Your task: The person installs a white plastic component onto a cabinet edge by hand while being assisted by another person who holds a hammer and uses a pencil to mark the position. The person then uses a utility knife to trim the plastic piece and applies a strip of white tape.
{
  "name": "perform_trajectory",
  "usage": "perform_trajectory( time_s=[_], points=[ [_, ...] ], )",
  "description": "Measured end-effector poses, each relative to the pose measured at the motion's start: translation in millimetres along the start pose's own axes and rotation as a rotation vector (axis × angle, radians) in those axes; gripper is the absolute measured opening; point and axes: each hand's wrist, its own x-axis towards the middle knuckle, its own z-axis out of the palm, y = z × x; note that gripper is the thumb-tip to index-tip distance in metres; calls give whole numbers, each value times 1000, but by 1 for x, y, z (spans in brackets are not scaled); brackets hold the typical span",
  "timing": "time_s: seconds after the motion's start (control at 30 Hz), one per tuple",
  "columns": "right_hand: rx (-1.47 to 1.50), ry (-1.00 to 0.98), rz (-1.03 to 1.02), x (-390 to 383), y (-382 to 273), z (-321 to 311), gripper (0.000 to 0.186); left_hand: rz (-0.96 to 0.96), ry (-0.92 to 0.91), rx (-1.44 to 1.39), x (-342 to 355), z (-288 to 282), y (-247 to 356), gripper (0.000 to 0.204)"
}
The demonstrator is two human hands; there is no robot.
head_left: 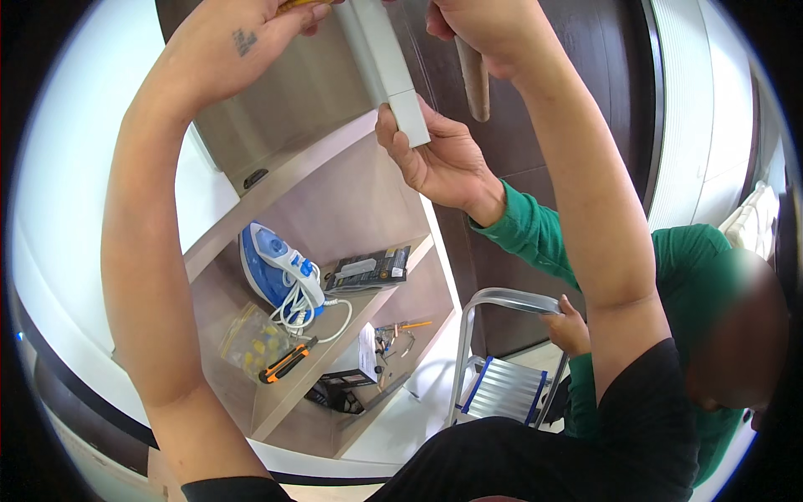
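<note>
Both my arms reach up to the top edge of the head view. My left hand [251, 42] is closed on a thin yellow object [294, 4], mostly cut off by the frame. In my closed right hand [489, 33] is a wooden-handled tool [474, 82]; its handle points down and its head is out of view. Between my hands runs a long pale grey-white box-shaped strip [381, 50]. Another person's hand [447, 163], in a green sleeve, supports its lower end from below with fingers around it.
Shelves [314, 163] below hold a blue-white iron [280, 263], an orange-black utility knife [287, 361], a zip bag [251, 339], a dark package [368, 269] and several small tools. The co-worker [669, 276] grips a metal stepladder [510, 301] at right.
</note>
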Motion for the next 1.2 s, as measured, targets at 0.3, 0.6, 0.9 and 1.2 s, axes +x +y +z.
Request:
perform_trajectory(
  time_s=[0.3, 0.6, 0.9, 1.2],
  points=[
    [-42, 78, -124, -7, -7, -7, 42, -10, -91, -41, 13, 4, -26, 15],
    [-36, -8, -151, -57, -21, -23, 35, -84, -82, 15, 6, 0, -14, 16],
    [-428, 82, -512, -56, -6, -15, 20, -92, -102, -35, 6, -1, -22, 16],
    [-457, 92, -584, -55, -17, 0, 22, -90, -105, -23, 5, 0, -25, 16]
  ],
)
